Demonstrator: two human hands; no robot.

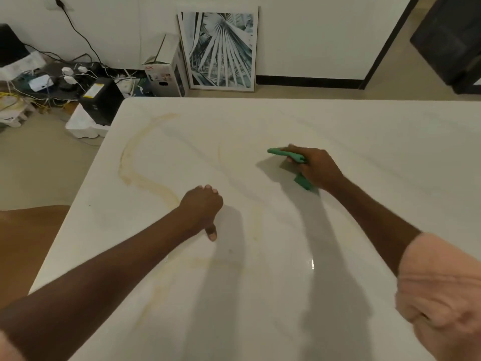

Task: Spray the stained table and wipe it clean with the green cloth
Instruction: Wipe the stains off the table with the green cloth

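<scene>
Head view, right hand: I see the right hand (316, 169) curled round the green cloth (289, 155), pressing it on the counter (364, 142). One end of the cloth sticks out past the fingers toward the far left; another fold shows under the heel of the hand.

Head view, left hand: I see the left hand (201, 204) with fingers curled under and thumb pointing back toward me. It holds nothing and rests on or just above the counter; I cannot tell which.

Head view, stain: a yellowish stain (135, 157) curves across the left half of the white counter and passes beside the left hand. The cloth lies well to its right.

Head view, sleeve: a pink sleeve (442, 290) is pushed up the right forearm.

Head view, writing: a white carton (162, 76) on the floor carries red lettering, too small for me to read. A yellow label on the black box (101, 100) is likewise unreadable.

Head view, background: a framed palm-leaf print (221, 48) leans against the wall.
</scene>
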